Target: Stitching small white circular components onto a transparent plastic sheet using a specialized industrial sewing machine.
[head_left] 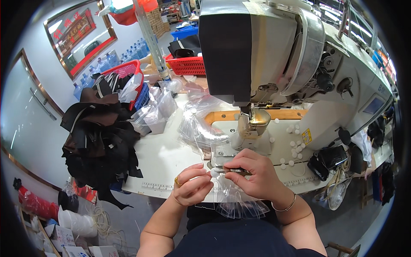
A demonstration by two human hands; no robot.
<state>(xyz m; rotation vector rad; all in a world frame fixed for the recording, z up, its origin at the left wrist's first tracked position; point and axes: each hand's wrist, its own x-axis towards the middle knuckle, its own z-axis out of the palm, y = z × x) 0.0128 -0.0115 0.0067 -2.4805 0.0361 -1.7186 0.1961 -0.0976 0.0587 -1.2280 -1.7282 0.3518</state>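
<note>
Just in front of the sewing machine (295, 64), at the tabletop (162, 158) edge, the left hand (192, 185) pinches a small white disc (214, 172). The right hand (252, 173) clenches a dark tool (231, 170) over clear plastic bags (237, 205). A yellow label (306, 136) sits on the machine's base; red baskets (186, 65) stand behind.

Black leather scraps (99, 143), red baskets (186, 65)

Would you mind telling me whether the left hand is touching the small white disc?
Touching. The head view shows the left hand pinching the small white disc at its fingertips, with no gap, while the right hand holds a slim tool beside it.
</note>
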